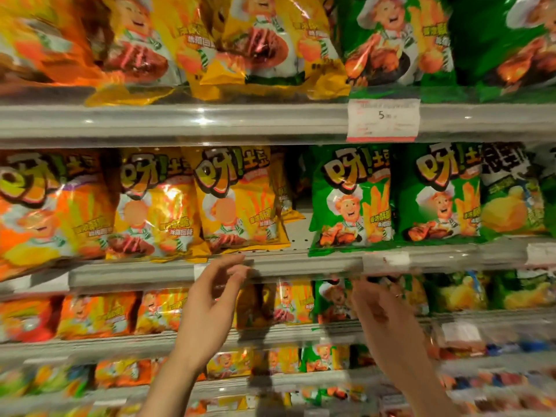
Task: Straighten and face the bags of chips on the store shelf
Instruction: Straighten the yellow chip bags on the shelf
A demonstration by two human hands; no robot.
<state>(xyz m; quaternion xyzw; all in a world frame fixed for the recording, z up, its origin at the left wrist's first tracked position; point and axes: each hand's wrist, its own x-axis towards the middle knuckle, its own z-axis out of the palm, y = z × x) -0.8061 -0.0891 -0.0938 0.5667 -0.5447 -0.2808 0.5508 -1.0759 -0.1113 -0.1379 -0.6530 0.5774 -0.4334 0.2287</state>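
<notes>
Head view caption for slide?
Both hands, left and right, raised empty below the yellow and green chip bags.

Both forearms raised, bare. Left hand (210,299) up, fingers loosely curled, thumb apart from fingertips, gripping nothing. Right hand (380,311) up too, motion-blurred, back to camera; finger pose unclear, ring visible.

Store shelves packed with chip bags. On the middle shelf (301,263): 1 orange bag (45,212), 2 yellow bags (156,206) upright, facing front, then a gap (296,233), then 2 green bags (352,200). Price tag (382,119) on the shelf rail above. Left hand (210,299) raised just below the middle shelf's edge, fingers loosely curled, holding nothing. Right hand (382,314) blurred, lifted beside it.
</notes>
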